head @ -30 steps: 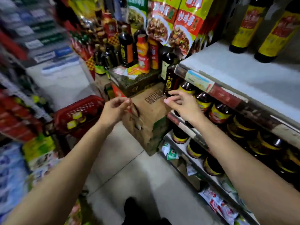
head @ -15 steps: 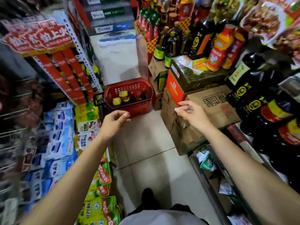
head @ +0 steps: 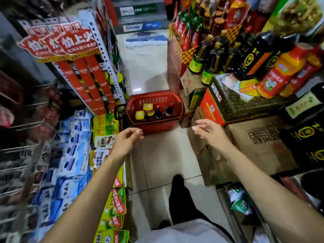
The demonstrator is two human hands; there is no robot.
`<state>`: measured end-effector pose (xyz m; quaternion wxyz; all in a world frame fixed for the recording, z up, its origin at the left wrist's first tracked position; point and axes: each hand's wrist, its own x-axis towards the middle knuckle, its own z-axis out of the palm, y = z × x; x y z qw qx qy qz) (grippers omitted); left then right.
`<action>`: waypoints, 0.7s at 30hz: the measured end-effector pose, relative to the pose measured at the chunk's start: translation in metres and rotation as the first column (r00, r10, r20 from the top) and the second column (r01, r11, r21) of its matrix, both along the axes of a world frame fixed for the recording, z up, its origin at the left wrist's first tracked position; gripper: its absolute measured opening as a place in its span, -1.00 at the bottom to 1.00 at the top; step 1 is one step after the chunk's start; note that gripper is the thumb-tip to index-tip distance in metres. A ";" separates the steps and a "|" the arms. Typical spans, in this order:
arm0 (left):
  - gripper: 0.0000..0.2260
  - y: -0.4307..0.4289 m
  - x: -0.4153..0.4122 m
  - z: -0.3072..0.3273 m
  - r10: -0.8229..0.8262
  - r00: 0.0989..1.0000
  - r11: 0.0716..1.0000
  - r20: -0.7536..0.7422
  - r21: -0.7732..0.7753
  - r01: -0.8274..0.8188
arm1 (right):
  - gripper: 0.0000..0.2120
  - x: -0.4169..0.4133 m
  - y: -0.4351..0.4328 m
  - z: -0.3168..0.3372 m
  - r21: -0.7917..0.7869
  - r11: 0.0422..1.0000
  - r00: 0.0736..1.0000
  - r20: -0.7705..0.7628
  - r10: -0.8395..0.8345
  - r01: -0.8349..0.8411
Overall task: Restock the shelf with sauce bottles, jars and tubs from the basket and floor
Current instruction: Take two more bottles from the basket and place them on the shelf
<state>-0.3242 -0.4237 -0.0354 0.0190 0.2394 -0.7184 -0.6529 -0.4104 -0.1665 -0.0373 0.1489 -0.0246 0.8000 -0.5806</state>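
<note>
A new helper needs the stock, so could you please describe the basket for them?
Look down at the tiled aisle floor. The basket stands there, just left of the stacked cardboard boxes. It alone is red slotted plastic, with yellow-lidded jars and dark bottles inside.

I am wearing a pale, whitish top (head: 185, 231), showing at the bottom edge of the view, and black trousers (head: 184, 204) running down to a dark shoe (head: 177, 179). My forearms are showing bare all the way to my left hand (head: 126, 140) and right hand (head: 211, 132)
</note>
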 end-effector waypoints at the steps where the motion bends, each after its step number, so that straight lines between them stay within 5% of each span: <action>1: -0.90 -0.002 -0.016 -0.001 0.005 1.000 1.000 0.011 -0.003 -0.005 | -0.80 -0.017 -0.004 -0.005 0.005 1.000 1.000 0.012 0.003 -0.003; 21: -0.85 -0.056 -0.254 -0.027 0.085 0.982 0.994 0.168 0.054 -0.096 | -0.83 -0.262 -0.084 -0.054 0.037 0.993 0.982 0.156 0.105 -0.112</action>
